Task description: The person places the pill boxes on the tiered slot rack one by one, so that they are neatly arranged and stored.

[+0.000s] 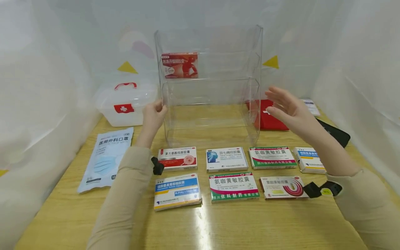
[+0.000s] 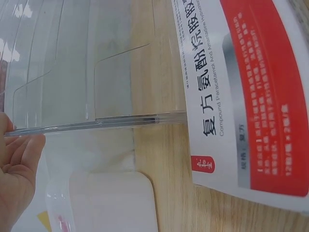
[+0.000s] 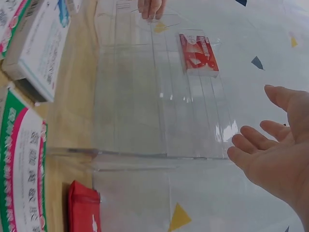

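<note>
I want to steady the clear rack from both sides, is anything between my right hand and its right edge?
Nothing visible is. The right hand hovers open just off the clear rack, with only air between; the left hand already grips the rack's left edge.

Left hand (image 1: 153,116): arm extended forward, fingers curled in a grip at the front. Right hand (image 1: 289,109): raised, palm facing inward, fingers straight and spread, holding nothing. Both forearms in beige sleeves.
</note>
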### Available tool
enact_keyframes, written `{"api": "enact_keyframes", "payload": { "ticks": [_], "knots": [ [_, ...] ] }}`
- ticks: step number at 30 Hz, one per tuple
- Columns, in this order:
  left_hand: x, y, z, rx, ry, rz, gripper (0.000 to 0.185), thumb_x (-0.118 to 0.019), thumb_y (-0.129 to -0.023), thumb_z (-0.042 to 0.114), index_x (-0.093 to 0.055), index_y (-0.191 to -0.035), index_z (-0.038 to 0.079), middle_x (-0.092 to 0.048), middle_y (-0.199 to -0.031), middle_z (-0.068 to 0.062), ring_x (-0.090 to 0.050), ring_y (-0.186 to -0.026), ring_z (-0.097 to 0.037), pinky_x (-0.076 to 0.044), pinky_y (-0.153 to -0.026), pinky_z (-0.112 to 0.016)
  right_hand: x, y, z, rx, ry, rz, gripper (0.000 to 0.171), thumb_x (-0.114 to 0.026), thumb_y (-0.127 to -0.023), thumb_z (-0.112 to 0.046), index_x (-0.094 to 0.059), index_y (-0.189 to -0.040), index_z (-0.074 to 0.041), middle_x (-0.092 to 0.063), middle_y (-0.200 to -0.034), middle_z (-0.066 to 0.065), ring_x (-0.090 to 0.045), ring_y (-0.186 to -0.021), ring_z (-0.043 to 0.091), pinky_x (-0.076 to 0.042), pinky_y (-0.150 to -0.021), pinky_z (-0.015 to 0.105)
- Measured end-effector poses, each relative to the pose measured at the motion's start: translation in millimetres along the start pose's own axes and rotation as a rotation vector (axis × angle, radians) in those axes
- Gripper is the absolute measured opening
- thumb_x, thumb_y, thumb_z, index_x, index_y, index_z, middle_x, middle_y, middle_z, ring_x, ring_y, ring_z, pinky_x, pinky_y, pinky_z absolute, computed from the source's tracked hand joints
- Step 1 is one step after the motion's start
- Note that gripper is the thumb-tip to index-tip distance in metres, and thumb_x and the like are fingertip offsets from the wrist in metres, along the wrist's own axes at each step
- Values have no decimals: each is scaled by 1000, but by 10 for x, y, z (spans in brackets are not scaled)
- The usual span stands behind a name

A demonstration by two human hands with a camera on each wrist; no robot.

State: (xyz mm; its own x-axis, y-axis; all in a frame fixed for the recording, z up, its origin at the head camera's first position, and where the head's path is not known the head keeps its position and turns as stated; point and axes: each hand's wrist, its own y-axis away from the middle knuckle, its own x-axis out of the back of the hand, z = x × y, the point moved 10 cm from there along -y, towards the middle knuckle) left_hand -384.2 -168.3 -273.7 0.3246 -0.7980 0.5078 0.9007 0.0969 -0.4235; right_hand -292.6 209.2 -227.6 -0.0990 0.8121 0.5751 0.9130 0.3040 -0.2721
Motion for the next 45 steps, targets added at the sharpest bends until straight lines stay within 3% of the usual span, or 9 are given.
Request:
{"api": "enact_keyframes", "payload": {
  "ticks": [4,12,22,28,36,45],
  "knots": [
    [-8,-17,4,0,0,1,33,-51,-88,8,-64,-116,-3,-67,-109,-22,-64,-90,-28,-54,-81,-39,90,240,233,-62,32,-25,60,-52,-96,-21,-24,-149,-26,-31,-152,6,-31,-139,24,-36,-92,1],
    [-3,-16,-19,22,7,-9,34,-51,-88,8,-62,-120,-2,-66,-114,-21,-64,-95,-26,-54,-86,-39,196,748,532,-59,95,-48,56,-53,-94,-12,-32,-146,-18,-42,-143,-10,-39,-121,-15,-35,-90,-1],
    [-56,-18,-3,9,9,-7,32,-51,-87,7,-64,-116,-2,-67,-111,-20,-62,-88,-24,-53,-80,-35,273,1310,893,-86,116,-84,52,-54,-92,-1,-38,-141,-8,-47,-135,-22,-43,-116,-19,-42,-83,2],
    [-34,-13,-13,13,-4,-3,32,-51,-88,9,-65,-115,-1,-68,-110,-19,-60,-86,-23,-52,-78,-34,118,1455,990,9,82,-140,62,-63,-81,9,-39,-137,2,-45,-136,-23,-43,-119,-16,-34,-90,-2],
    [-37,-2,-23,8,5,-10,34,-51,-89,9,-62,-119,-1,-66,-113,-20,-65,-95,-27,-54,-84,-39,-136,1542,1225,-5,150,-226,62,-70,-79,-3,-43,-134,5,-41,-128,-36,-36,-115,-25,-30,-88,-4],
    [-38,11,-14,22,13,-24,36,-52,-90,10,-59,-123,0,-64,-118,-20,-64,-103,-28,-54,-88,-38,-312,1517,1241,53,132,-237,65,-78,-71,-6,-49,-128,7,-45,-129,-32,-39,-115,-21,-34,-89,-2]
  ]
}}
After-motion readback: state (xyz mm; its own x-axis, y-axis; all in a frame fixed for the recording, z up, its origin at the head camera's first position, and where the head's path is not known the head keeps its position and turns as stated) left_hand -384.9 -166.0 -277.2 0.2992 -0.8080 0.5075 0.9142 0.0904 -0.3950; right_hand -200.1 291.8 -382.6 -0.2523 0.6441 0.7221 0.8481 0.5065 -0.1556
